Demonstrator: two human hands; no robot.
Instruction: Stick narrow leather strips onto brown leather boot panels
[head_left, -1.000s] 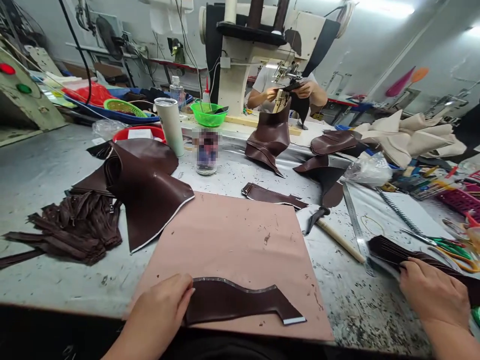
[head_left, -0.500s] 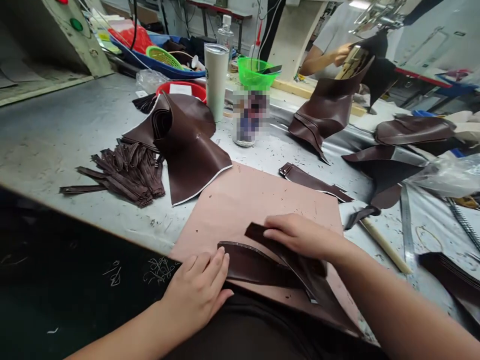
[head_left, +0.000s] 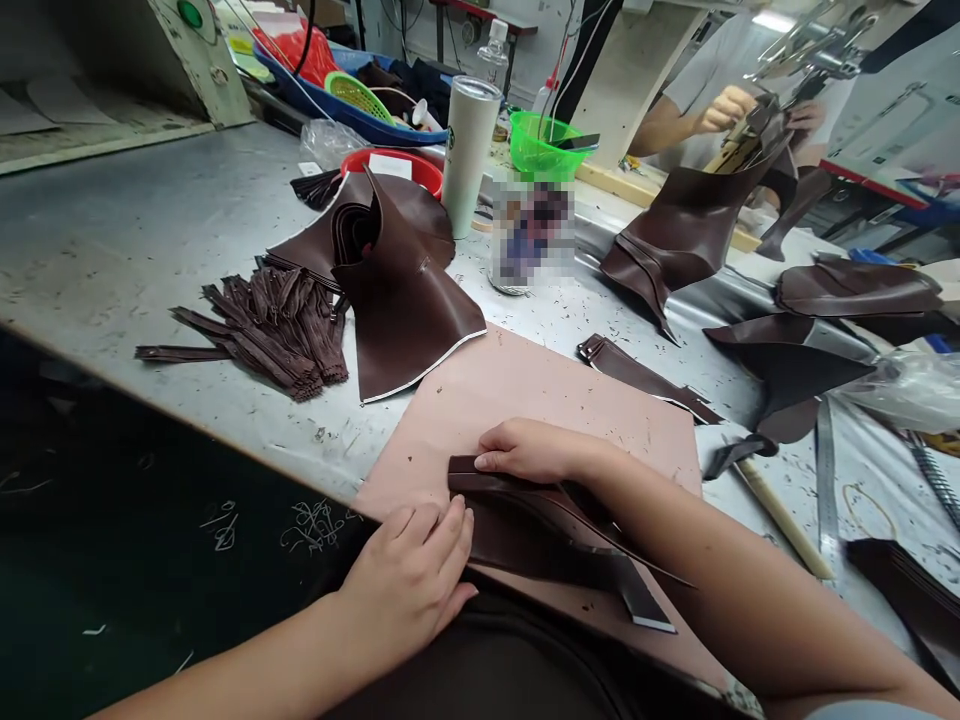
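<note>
The right hand [head_left: 529, 450] pinches 1 brown strip [head_left: 496, 483] over a lower piece [head_left: 517, 537], whose end the flat left hand [head_left: 412, 565] touches.

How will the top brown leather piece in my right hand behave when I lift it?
The top leather piece probably flexes, since its loose end curves away from the lower piece. Its thin edge suggests it's light. Its smooth sheen hints it may slide easily.

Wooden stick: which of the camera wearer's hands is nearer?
Right. The right hand, over the pink board, is left of the wooden stick; the left hand is farther left, at the board's near edge.
</note>
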